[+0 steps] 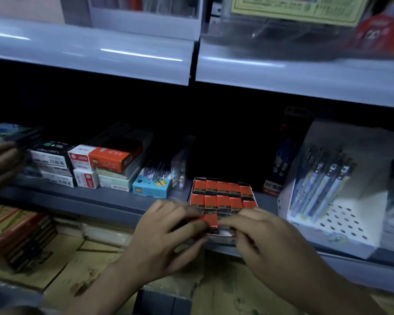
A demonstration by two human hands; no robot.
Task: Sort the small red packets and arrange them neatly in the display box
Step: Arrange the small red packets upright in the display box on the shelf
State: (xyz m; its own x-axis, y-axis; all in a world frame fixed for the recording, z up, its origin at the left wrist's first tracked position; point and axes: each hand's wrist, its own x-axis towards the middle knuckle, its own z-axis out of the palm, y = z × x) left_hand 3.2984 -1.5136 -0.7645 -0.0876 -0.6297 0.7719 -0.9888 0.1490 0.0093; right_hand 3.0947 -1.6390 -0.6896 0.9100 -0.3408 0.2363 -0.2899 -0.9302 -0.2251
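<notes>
While both hands meet at the front edge of the display box [223, 234], the step in hand looks like seating one more small red packet [210, 220] into the near row. The left hand [166, 230] comes in from the left with its fingers curled over the box's front left corner; it appears to press on packets there, though the fingers hide exactly what they touch. The right hand [259, 233] pinches toward the same packet from the right, thumb and forefinger closing on or just beside its edge; the blur keeps me from saying whether the grip is firm.

To do this well, I judge the packet should go in upright, turned the same way as its neighbours, and be slid down flat, not pushed in at an angle, since the near row looks tight. One hand should steady the box, which overhangs the shelf edge [114, 205] a little and could tip toward the floor boxes below.

Behind the hands, two full rows of red packets [221, 194] already sit square and close, black bands aligned; they set the pattern to match. The box itself rests on the grey shelf between a blue carton [150, 186] on the left and a white pen stand [332, 214] on the right. Further left, stacked stationery boxes [100, 164] line the shelf.
</notes>
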